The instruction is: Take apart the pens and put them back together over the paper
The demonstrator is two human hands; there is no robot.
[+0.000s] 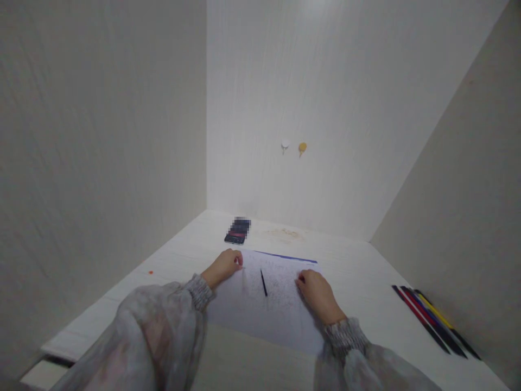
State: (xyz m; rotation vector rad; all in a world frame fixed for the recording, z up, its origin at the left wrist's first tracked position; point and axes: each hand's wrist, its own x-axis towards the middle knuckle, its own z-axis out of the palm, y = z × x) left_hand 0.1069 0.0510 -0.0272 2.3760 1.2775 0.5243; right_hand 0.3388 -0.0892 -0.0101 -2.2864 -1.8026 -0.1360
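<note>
A white sheet of paper (277, 309) with faint markings and a blue far edge lies on the white table (366, 271). A thin black pen (264, 283) lies on the sheet between my hands. My left hand (223, 267) rests at the sheet's far left corner, fingers curled, pinching the paper's edge. My right hand (318, 294) lies on the right part of the sheet, fingers curled down against it. Both arms wear grey sleeves.
A dark phone (237, 231) lies at the back of the table. Several coloured pens (433, 321) are lined up at the right by the wall. Two small hooks (293, 146) sit on the back wall. A tiny orange speck (151, 272) lies at the left.
</note>
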